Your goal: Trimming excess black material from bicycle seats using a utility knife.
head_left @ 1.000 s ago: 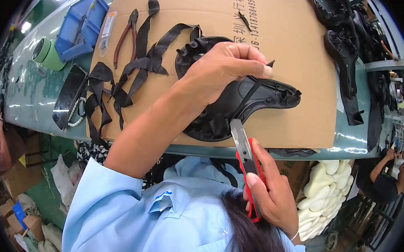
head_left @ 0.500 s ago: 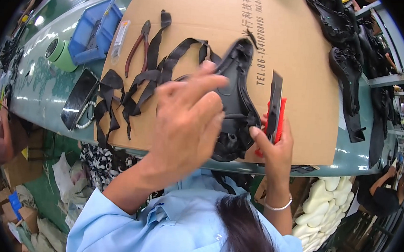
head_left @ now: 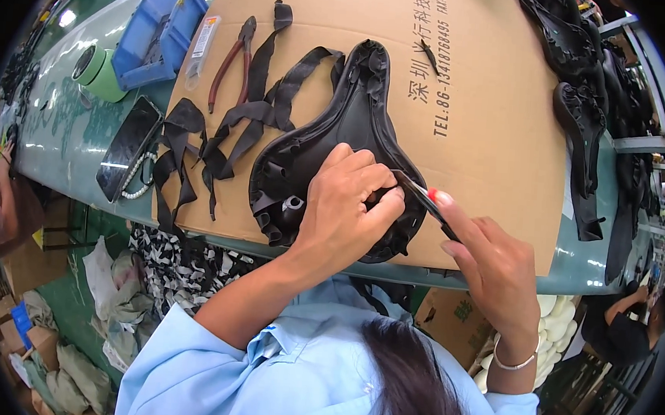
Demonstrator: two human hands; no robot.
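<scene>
Saddle trimming on cardboard sheet (head_left: 495, 80)

Blue bins (head_left: 156, 29), green tape roll (head_left: 95, 71) far left; left hand (head_left: 348, 208) clamps black saddle (head_left: 346, 124) (underside up, mid-sheet); right hand (head_left: 490, 269) fingers pinch red-tipped knife (head_left: 425, 201), blade touching saddle edge.

Wore a light blue collared shirt (head_left: 259, 372) with sleeves pushed above the elbows, a thin silver bracelet (head_left: 513, 364) on the right wrist beside it, dark hair hanging over the collar.
</scene>
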